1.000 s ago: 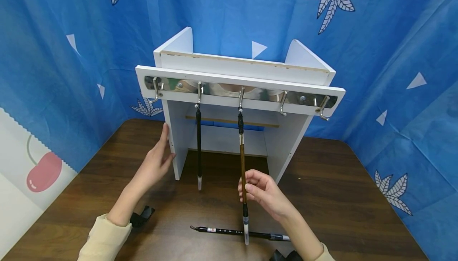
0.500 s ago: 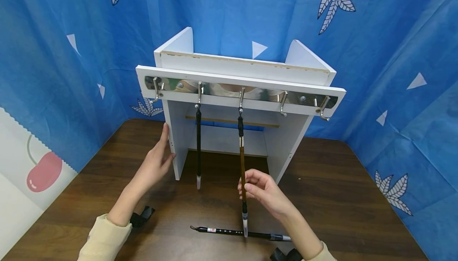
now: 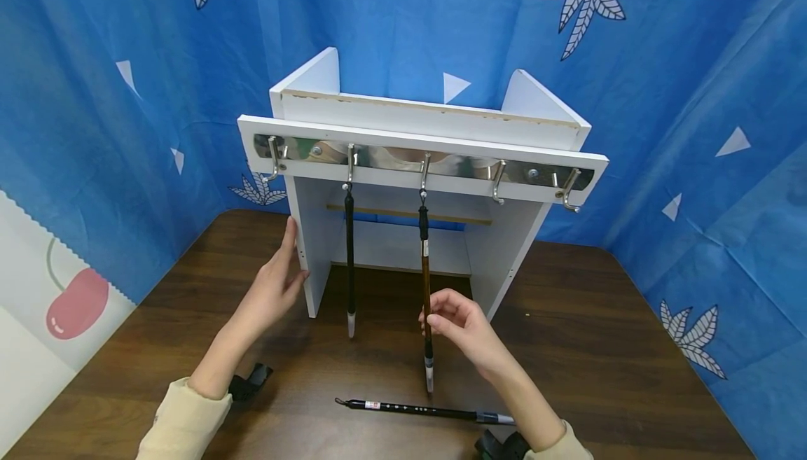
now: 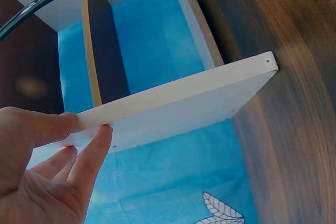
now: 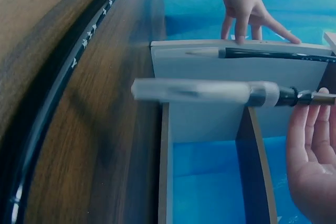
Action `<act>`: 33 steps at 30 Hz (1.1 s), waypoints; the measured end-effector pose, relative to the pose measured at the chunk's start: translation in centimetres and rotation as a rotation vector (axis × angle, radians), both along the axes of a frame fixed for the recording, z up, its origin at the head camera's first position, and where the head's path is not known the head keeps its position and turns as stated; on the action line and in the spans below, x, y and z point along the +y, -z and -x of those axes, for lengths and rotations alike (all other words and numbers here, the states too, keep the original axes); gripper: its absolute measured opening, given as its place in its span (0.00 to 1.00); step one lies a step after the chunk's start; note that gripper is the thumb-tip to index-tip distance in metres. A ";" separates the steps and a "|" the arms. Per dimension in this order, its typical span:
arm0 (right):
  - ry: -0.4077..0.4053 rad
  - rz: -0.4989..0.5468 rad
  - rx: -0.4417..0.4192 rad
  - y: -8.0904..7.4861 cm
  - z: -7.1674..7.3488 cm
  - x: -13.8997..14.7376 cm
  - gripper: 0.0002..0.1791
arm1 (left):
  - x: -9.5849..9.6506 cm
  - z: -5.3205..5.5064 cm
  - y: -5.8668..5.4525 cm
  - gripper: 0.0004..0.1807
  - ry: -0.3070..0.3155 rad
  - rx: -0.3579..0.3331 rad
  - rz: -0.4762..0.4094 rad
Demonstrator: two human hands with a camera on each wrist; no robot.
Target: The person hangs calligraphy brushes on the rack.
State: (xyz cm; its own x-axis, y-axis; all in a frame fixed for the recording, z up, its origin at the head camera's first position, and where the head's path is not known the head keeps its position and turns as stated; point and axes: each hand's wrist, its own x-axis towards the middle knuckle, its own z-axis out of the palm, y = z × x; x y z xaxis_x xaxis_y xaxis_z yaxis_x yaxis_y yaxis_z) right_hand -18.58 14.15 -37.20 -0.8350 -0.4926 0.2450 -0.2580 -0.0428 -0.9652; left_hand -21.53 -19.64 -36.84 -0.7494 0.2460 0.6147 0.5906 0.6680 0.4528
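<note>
With its fingers nearly straight, the left hand (image 3: 272, 283) rests against the front edge and outer face of the white stand's (image 3: 504, 264) side panel, while the right hand (image 3: 463, 327) pinches the brown brush (image 3: 426, 271) on its lower handle between thumb and fingers. This brush hangs tip-down beneath the middle hook (image 3: 425, 171) of the front rail (image 3: 391, 136), its loop appearing to meet the hook's end, though how deeply it sits is too small to tell. Should that loop be only half caught, letting go could drop the brush onto the lying brush (image 3: 422, 410) below. A sharp downward tug might tip the stand forward if the left hand steadies it too lightly, and a careless sideways release could swing the brush into the hanging brush (image 3: 350, 257) on the neighbouring hook. Pulling on the clear cap (image 5: 194, 92) rather than the handle could probably slip it off. Dark wood grain covers the surface (image 3: 580, 362), where black straps (image 3: 251, 381) lie near the left wrist. Blue curtain (image 3: 391, 26) with leaf and triangle prints closes off the back and sides; at far left hangs pale cloth (image 3: 38, 264) printed with a cherry.
</note>
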 end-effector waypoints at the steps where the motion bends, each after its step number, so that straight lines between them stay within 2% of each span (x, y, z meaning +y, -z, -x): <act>1: 0.011 -0.004 -0.001 -0.1 0.0 -0.1 0.11 | 0.0 0.0 0.0 0.59 0.001 0.001 0.001; 12: 0.135 -0.065 0.107 -0.4 0.3 -1.1 0.11 | 0.0 0.1 0.2 0.59 -0.001 0.009 0.008; 24: 0.283 -0.182 0.127 -1.2 0.3 -2.3 0.11 | -0.1 0.1 0.1 0.59 0.008 0.001 0.000; 33: 0.304 -0.169 0.165 -0.9 0.2 -2.6 0.10 | -0.1 0.2 0.1 0.59 0.010 0.017 0.008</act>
State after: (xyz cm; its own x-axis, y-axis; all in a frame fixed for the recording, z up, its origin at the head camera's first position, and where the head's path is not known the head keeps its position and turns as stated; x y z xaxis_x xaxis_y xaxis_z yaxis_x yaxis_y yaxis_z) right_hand -18.82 11.54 -36.25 -0.9055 -0.2732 0.3247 -0.3867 0.2163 -0.8965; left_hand -21.68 -19.73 -36.98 -0.7362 0.2583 0.6256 0.6050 0.6654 0.4372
